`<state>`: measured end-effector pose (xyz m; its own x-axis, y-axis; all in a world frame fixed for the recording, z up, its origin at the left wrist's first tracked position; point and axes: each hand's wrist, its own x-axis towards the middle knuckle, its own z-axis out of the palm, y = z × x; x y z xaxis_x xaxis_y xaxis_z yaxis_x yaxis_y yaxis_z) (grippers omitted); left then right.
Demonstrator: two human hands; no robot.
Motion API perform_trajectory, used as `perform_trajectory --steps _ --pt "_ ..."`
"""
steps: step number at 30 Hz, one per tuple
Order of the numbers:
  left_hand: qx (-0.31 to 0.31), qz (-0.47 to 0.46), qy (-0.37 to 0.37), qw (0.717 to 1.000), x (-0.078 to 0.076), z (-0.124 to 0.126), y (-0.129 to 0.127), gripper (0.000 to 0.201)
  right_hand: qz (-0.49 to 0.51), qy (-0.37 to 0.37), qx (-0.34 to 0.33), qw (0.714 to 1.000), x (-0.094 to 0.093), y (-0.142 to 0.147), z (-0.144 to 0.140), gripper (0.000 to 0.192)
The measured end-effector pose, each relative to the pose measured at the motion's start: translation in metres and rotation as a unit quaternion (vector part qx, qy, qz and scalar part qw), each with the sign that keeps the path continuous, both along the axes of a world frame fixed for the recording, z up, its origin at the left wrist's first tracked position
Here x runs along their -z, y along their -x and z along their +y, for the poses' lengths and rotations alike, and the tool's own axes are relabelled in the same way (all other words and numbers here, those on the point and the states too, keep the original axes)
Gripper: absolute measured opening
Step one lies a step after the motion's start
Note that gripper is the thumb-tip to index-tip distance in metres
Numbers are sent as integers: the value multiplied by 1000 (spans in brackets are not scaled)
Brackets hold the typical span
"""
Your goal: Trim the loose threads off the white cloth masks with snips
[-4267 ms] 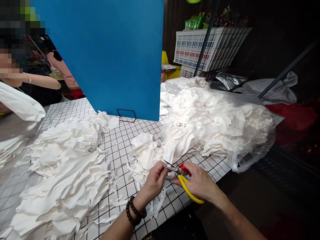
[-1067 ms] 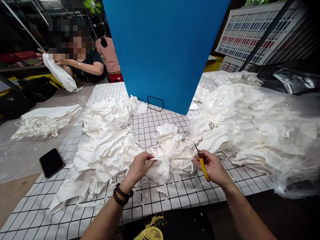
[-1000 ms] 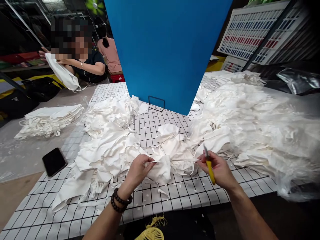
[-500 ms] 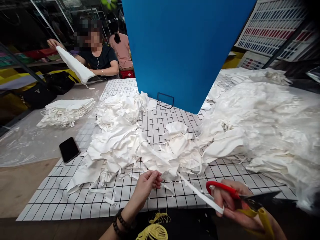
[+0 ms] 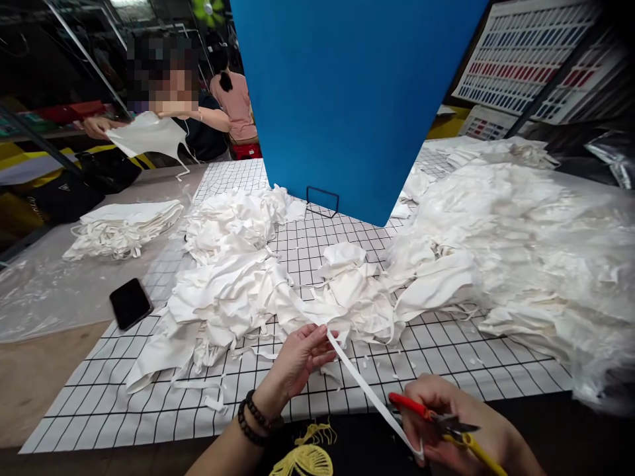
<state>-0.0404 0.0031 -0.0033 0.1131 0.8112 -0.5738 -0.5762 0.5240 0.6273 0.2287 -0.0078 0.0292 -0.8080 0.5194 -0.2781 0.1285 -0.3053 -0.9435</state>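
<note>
Strap: we see a flat white fabric strap pulled taut between both hands, above the table's near edge.
Left hand: fingers pinch its upper end.
Right hand: grips its lower end and red-and-yellow scissors.
Surroundings: crumpled white cloth pile on black-gridded mat.

- left hand reaching forward, palm down, fingers pinched together, beaded bracelet on the wrist
- right hand low near the body, fingers curled tight
</note>
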Motion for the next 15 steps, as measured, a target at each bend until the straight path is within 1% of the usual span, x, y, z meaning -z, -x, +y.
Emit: perform_trajectory --steps 2,3,4,6,8,9,12,15 --pt "-30 -8 -10 999 -2 0 -4 25 -22 8 -18 1000 6 0 9 28" --pt "-41 -8 -19 999 -4 0 -5 25 -43 3 -5 999 7 2 15 29" --pt "-47 -5 -30 998 -6 -1 -6 25 -67 -8 28 997 8 5 21 29" --pt "-47 5 -50 998 -12 -4 -6 24 -101 -49 131 985 9 15 35 33" --pt "-30 14 -59 998 -18 -9 -6 25 -87 -90 213 969 12 34 49 36" --pt "-19 20 -61 998 -21 -11 -5 26 -66 -103 229 966 14 45 55 38" --pt "17 50 -79 996 -27 -17 -1 30 7 -116 218 969 22 86 66 41" --pt "46 115 -114 986 -32 -21 5 29 73 -124 217 966 31 121 68 28"
